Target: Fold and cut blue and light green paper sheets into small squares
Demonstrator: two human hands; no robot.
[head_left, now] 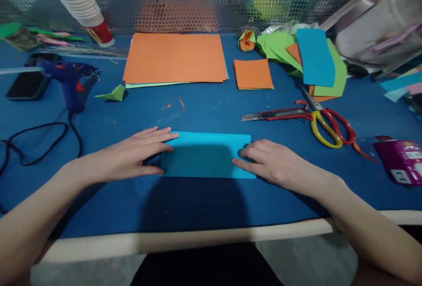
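A sheet of blue paper lies flat on the table in front of me, its long side running left to right; it looks folded along the far edge. My left hand rests at its left end, fingers spread, tips touching the far corner and thumb at the near corner. At the right end is my right hand, with one digit stretched out on the paper and the other fingers loosely bent over the edge. Neither hand grips the sheet. A shadow covers most of the paper.
Beyond lie orange sheets and smaller orange squares. To the right are a utility knife, scissors and a purple pack. On the left are a blue glue gun, its cord, and stacked paper cups. A perforated metal panel stands behind.
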